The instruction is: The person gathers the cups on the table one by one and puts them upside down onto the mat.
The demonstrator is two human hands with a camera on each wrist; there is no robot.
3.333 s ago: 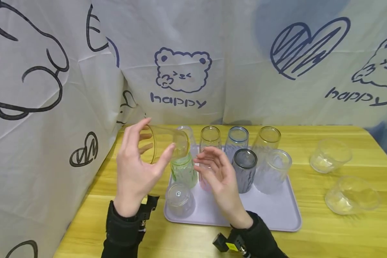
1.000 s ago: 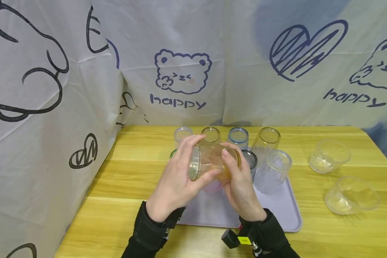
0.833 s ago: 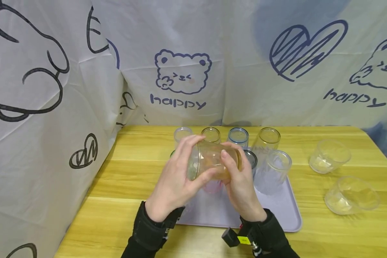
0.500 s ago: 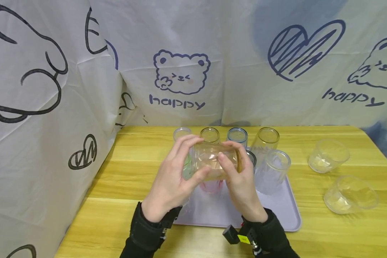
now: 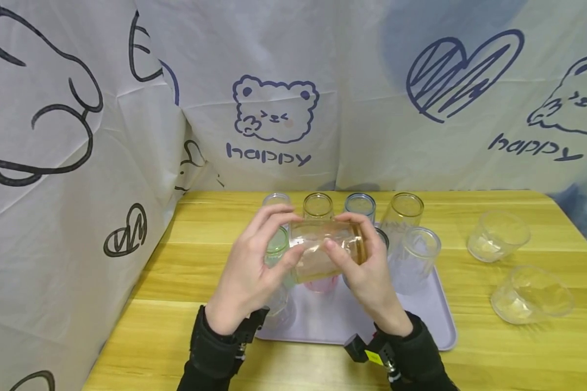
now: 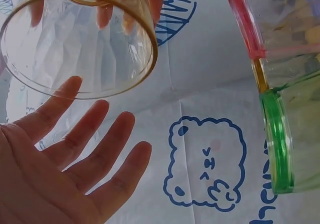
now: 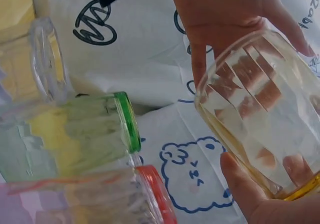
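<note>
An amber-tinted faceted drinking glass (image 5: 318,244) is held on its side above the tray in the head view. My right hand (image 5: 364,266) grips it near its base end, thumb on the near side and fingers round the back. At its open mouth is my left hand (image 5: 247,266), with fingers spread and slightly bent. In the left wrist view the left hand's fingertips (image 6: 142,151) show just outside the glass's rim (image 6: 155,43), one overlapping it. The right wrist view shows the right thumb (image 7: 240,184) against the glass wall.
Below lies a lilac tray (image 5: 318,326) with several upturned glasses, among them a green glass (image 5: 276,241), a pink glass (image 5: 323,285), a blue-rimmed glass (image 5: 360,205) and a clear glass (image 5: 418,255). Two clear cups (image 5: 499,236) (image 5: 528,296) sit on the wooden table at right.
The amber glass went from the left hand alone to both hands over the tray. In the last half second the left hand has drawn left from it, while the right still holds it.
</note>
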